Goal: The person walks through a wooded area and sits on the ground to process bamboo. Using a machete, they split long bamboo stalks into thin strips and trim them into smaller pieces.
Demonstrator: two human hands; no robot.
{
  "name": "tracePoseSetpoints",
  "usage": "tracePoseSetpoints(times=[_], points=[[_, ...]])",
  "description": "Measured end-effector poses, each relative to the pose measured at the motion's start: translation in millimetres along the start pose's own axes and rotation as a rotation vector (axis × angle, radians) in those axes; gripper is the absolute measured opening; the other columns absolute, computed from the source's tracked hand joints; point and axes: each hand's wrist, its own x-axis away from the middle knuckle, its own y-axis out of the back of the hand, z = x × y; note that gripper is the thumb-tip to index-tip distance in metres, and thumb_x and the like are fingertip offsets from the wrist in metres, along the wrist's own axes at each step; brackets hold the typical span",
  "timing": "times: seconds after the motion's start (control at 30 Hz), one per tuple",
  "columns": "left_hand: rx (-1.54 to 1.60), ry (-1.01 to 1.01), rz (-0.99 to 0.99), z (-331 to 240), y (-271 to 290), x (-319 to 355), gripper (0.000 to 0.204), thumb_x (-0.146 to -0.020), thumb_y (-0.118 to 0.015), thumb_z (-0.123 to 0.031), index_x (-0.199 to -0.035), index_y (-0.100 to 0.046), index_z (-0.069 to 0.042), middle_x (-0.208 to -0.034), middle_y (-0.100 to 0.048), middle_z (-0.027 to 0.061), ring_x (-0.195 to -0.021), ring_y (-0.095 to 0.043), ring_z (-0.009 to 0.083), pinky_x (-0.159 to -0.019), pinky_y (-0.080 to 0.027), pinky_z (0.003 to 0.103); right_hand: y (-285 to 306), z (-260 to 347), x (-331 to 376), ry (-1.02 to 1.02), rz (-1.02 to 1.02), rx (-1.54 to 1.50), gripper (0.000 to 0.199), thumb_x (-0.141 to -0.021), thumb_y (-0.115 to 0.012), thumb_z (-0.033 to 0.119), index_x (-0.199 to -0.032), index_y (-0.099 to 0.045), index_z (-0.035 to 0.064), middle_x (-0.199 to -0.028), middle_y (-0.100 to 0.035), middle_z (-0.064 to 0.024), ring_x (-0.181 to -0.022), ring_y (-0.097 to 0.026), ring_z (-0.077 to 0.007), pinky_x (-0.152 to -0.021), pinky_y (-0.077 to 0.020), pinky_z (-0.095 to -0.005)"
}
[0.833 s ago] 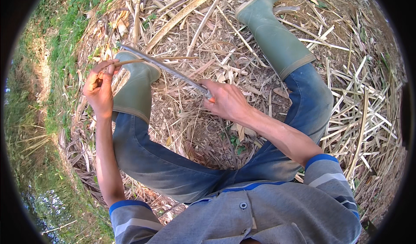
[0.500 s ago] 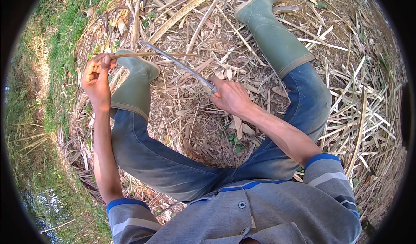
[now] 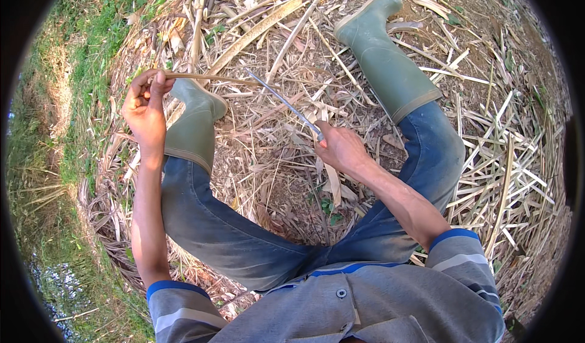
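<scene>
Left fingers (image 3: 160,78) pinch brown strip (image 3: 213,77) — right fingers (image 3: 325,150) wrap knife (image 3: 286,104) — boots (image 3: 387,68) hold legs (image 3: 429,145).

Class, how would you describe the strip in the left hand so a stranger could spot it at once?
Find the left green boot, then the left hand beside it. Pinched there, a thin brown strip points rightward past the boot's toe. Unlike the pale strips scattered on the ground, it is held up in the air.
</scene>
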Motion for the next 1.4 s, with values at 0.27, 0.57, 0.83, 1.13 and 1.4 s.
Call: tracePoseSetpoints(times=[0.27, 0.57, 0.83, 1.13, 1.4], points=[[0.030, -0.029, -0.036, 2.7, -0.4, -1.7, 0.017, -0.088, -0.061, -0.007, -0.101, -0.058, 0.004, -0.084, -0.064, 0.0087, -0.076, -0.064, 0.0129, -0.070, -0.053, 0.024, -13.5, -38.9, -15.0, -0.126, 0.063, -0.026, 0.033, -0.075, -0.058, 0.016, -0.099, -0.055, -0.0061, -0.084, -0.062, -0.0282, -0.080, -0.064, -0.0379, -0.075, -0.0490, -0.0451], [0.112, -0.033, 0.034, -15.1, -10.6, 3.4, 0.023, -0.090, -0.057, -0.004, -0.110, -0.057, 0.007, -0.093, -0.065, 0.0128, -0.084, -0.065, 0.0170, -0.076, -0.053, 0.026, 20.7, 41.3, 4.2, 0.138, -0.118, -0.305, 0.053, -0.077, -0.057, 0.017, -0.125, -0.048, -0.0020, -0.069, -0.063, -0.0219, -0.062, -0.064, -0.0320, -0.062, -0.0494, -0.0429], [0.064, -0.110, 0.090, -22.3, -13.0, 9.0, 0.023, -0.090, -0.056, -0.001, -0.111, -0.056, 0.008, -0.097, -0.064, 0.0126, -0.089, -0.065, 0.0173, -0.081, -0.053, 0.028, 46.2, 100.6, 10.7, 0.385, -0.169, -0.330, 0.047, -0.081, -0.059, 0.022, -0.123, -0.050, 0.0034, -0.060, -0.058, -0.0136, -0.058, -0.061, -0.0271, -0.059, -0.0474, -0.0393], [-0.086, -0.148, 0.047, -1.8, 2.2, 3.0, 0.022, -0.090, -0.054, 0.001, -0.111, -0.056, 0.008, -0.100, -0.063, 0.0170, -0.091, -0.064, 0.0219, -0.084, -0.054, 0.031, -13.8, -17.9, -21.8, -0.066, 0.076, -0.168, 0.034, -0.077, -0.056, 0.013, -0.108, -0.055, -0.0014, -0.070, -0.061, -0.0167, -0.065, -0.062, -0.0256, -0.057, -0.0517, -0.0396], [-0.108, -0.068, 0.046, -5.6, -6.1, 1.4, 0.020, -0.094, -0.052, -0.014, -0.106, -0.056, 0.002, -0.100, -0.061, 0.0126, -0.093, -0.061, 0.0168, -0.082, -0.053, 0.030, -19.5, -17.6, -16.1, -0.044, 0.020, -0.157, 0.025, -0.077, -0.056, 0.014, -0.096, -0.056, -0.0036, -0.074, -0.062, -0.0187, -0.070, -0.063, -0.0291, -0.063, -0.0520, -0.0417]])
